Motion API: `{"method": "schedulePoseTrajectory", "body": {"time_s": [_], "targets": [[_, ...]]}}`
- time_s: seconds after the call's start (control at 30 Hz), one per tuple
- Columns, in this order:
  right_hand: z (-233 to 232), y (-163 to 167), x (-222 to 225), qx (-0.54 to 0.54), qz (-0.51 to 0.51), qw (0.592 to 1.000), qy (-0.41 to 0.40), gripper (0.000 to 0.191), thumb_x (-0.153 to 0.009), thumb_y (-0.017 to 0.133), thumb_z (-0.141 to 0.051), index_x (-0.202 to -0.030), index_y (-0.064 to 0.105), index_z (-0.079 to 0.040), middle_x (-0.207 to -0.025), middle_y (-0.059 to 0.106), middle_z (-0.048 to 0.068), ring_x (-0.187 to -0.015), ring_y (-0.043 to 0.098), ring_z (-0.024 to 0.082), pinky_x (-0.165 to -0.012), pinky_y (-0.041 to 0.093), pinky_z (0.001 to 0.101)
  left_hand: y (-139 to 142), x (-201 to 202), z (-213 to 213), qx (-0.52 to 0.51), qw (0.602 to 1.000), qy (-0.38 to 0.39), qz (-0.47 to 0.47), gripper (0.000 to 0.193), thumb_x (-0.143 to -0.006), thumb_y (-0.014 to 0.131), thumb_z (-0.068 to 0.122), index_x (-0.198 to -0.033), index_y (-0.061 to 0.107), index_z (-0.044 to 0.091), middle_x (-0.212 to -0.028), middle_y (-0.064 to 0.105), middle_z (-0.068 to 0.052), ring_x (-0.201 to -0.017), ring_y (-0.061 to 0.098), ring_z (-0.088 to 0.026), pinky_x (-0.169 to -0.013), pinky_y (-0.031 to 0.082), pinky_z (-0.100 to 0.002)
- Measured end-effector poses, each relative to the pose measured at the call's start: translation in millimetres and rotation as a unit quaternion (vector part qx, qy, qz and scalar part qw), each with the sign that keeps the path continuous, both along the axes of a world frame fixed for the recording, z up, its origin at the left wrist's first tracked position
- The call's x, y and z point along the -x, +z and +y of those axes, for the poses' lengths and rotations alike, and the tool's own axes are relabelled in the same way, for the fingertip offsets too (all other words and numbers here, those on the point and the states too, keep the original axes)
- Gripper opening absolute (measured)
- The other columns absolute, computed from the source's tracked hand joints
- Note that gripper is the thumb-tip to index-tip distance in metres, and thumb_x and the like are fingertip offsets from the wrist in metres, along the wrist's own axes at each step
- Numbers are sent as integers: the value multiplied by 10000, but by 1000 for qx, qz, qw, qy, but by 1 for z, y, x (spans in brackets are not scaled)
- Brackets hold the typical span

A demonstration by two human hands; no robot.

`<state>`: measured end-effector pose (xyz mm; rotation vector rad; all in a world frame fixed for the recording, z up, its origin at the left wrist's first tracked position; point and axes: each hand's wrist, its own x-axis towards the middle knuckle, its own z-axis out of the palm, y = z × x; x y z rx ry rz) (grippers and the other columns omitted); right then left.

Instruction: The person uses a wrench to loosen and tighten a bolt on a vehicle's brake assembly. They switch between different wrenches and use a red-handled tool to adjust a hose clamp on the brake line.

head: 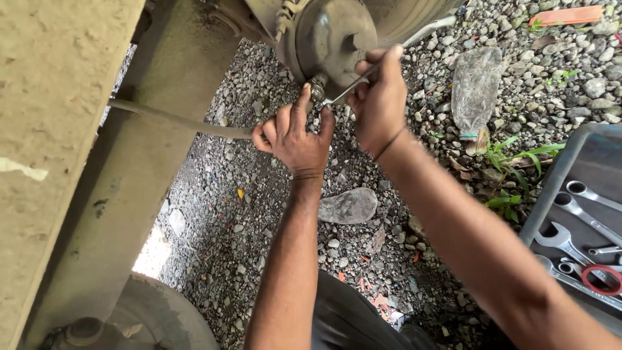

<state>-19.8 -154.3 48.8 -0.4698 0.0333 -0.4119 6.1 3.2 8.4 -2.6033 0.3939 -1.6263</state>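
My left hand (293,133) grips the end of a dusty grey hose (175,120) where it meets a small fitting (317,87) under a round metal drum-shaped chamber (330,35). My right hand (379,97) is closed around a slim metal wrench (414,35) whose jaw sits on that fitting, its handle slanting up to the right. The two hands are almost touching beneath the chamber. A thin dark band circles my right wrist.
A thick beam (142,149) of the vehicle's underside runs down the left, with a round hub (129,321) at bottom left. Gravel covers the ground, with two crushed plastic bottles (348,206) and weeds (512,165). A grey tray (557,175) at right holds several wrenches (573,217).
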Motion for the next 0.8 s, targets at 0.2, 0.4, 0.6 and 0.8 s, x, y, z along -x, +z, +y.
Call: {"method": "schedulePoseTrajectory", "body": {"time_s": [0.2, 0.4, 0.6, 0.8], "targets": [[45, -43, 54, 596, -275, 705, -269, 235, -895, 757, -248, -955, 618, -68, -876, 589, 121, -781, 609, 307, -680, 500, 434, 4, -2, 1, -18, 999, -27, -36, 483, -1004, 583, 691, -1254, 757, 316, -949, 603, 119, -986, 478, -123, -1067, 275, -436], [14, -68, 0, 639, 113, 532, -544, 286, -1201, 370, -176, -1348, 432, 62, -1220, 591, 194, -1028, 649, 290, -917, 595, 392, 7, 10, -2, -8, 999, -33, -18, 522, -964, 558, 697, -1281, 733, 322, -962, 588, 97, -1020, 473, -138, -1108, 263, -453], [-19, -52, -40, -16, -33, 997, 63, 414, -1092, 475, -526, -1057, 499, -115, -769, 501, -17, -604, 459, 108, -468, 422, 258, 12, 13, -3, -14, 999, -8, 34, 509, -999, 552, 679, -1326, 730, 331, -954, 591, 123, -1006, 469, -132, -1100, 241, -437], [-22, -31, -36, -25, 5, 994, 103, 459, -1085, 483, -541, -1122, 546, -87, -829, 594, -14, -706, 600, 135, -571, 519, 269, 8, 11, -2, -13, 1000, 3, 22, 441, -1007, 577, 642, -1282, 740, 339, -945, 601, 121, -1001, 474, -126, -1093, 243, -444]]}}
